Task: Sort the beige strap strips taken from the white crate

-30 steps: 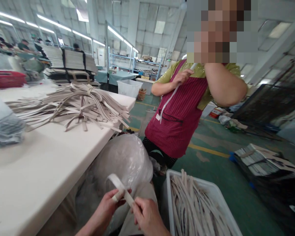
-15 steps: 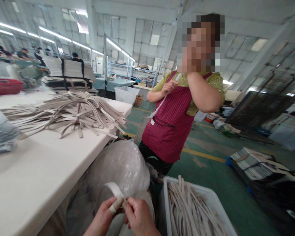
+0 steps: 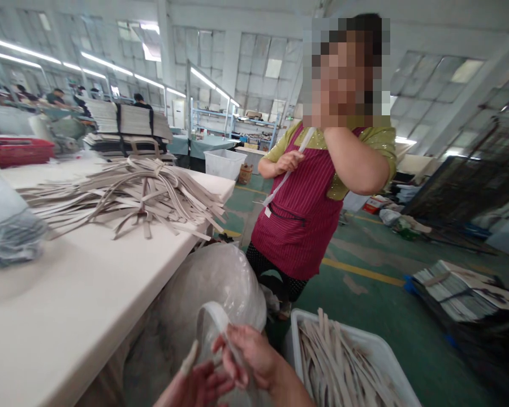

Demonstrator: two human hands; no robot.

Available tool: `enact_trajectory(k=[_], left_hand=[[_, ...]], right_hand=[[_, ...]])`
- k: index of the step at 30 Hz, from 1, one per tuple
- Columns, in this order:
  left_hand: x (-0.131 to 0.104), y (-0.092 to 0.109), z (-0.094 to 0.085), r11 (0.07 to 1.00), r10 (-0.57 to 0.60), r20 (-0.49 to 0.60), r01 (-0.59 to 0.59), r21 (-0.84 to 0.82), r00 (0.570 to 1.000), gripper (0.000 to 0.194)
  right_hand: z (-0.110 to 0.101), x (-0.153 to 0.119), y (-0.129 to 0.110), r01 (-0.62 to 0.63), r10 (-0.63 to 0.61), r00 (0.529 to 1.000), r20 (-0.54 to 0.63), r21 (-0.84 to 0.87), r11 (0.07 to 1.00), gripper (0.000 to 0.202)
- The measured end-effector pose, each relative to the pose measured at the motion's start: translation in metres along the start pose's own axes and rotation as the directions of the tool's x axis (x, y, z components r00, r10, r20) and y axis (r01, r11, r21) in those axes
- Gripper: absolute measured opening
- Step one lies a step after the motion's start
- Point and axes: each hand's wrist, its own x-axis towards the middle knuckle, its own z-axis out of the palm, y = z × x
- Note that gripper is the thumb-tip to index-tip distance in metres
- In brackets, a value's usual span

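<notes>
A pale fabric strap [image 3: 217, 314] arches up in a loop low in the view, in front of a clear plastic bag. My right hand [image 3: 257, 353] is closed around one side of this strap, fingers curled over it. Just left of it, my left hand [image 3: 201, 385] is spread palm up, its thumb raised and wrapped in light tape. The far leg of the loop drops close to that thumb; whether they touch I cannot tell. The lower end of the strap blurs away beneath my right hand.
A white table [image 3: 89, 294] bears a heap of beige straps [image 3: 152, 192]. A plastic bin [image 3: 371, 339] full of straps stands at lower right, beside the bulging plastic bag [image 3: 220, 277]. Facing me, a person in a red apron [image 3: 297, 220] holds a white strip.
My left hand has let go of the strap and opened. My right hand has risen slightly with the strap, whose loop is now taller. The camera view has shifted a little left.
</notes>
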Motion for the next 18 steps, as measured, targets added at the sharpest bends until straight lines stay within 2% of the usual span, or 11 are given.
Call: enact_trajectory(k=[2, 4, 5, 7, 8, 9, 11, 12, 14, 16, 18], left_hand=[[0.01, 0.029, -0.001, 0.978, 0.051, -0.102, -0.07, -0.196, 0.993, 0.061], [0.024, 0.058, 0.002, 0.93, 0.109, -0.293, -0.201, -0.307, 0.95, 0.045], [0.032, 0.072, 0.005, 0.905, 0.131, -0.412, -0.278, -0.321, 0.902, 0.035], [0.048, 0.093, 0.009, 0.859, 0.173, -0.605, -0.42, -0.293, 0.777, 0.022], [0.055, 0.1, 0.01, 0.844, 0.197, -0.652, -0.465, -0.266, 0.732, 0.019], [0.061, 0.105, 0.011, 0.835, 0.223, -0.674, -0.494, -0.241, 0.705, 0.017], [0.068, 0.109, 0.009, 0.833, 0.285, -0.66, -0.52, -0.189, 0.696, 0.014], [0.07, 0.108, 0.008, 0.835, 0.311, -0.648, -0.525, -0.163, 0.695, 0.014], [0.07, 0.101, 0.002, 0.845, 0.348, -0.634, -0.524, -0.107, 0.691, 0.012], [0.068, 0.092, -0.004, 0.855, 0.362, -0.636, -0.514, -0.064, 0.681, 0.008], [0.065, 0.084, -0.011, 0.863, 0.361, -0.642, -0.503, -0.045, 0.677, 0.004]], right_hand=[[-0.011, -0.024, 0.013, -0.054, 0.063, 0.998, 0.033, -0.223, 0.973, 0.075], [-0.022, -0.044, 0.036, -0.127, 0.117, 0.992, -0.05, -0.379, 0.917, 0.072], [-0.028, -0.052, 0.048, -0.162, 0.128, 0.986, -0.107, -0.424, 0.891, 0.07], [-0.039, -0.063, 0.073, -0.212, 0.124, 0.966, -0.228, -0.419, 0.883, 0.074], [-0.045, -0.068, 0.082, -0.211, 0.11, 0.956, -0.274, -0.371, 0.904, 0.079], [-0.049, -0.072, 0.09, -0.189, 0.095, 0.951, -0.295, -0.309, 0.932, 0.087], [-0.057, -0.081, 0.096, -0.094, 0.045, 0.954, -0.296, -0.151, 0.984, 0.101], [-0.06, -0.085, 0.096, -0.024, 0.007, 0.956, -0.294, -0.053, 0.998, 0.101], [-0.062, -0.094, 0.089, 0.127, -0.064, 0.944, -0.324, 0.176, 0.976, 0.079], [-0.059, -0.1, 0.077, 0.273, -0.103, 0.909, -0.405, 0.389, 0.88, 0.051], [-0.056, -0.103, 0.063, 0.372, -0.115, 0.875, -0.471, 0.5, 0.782, 0.037]])
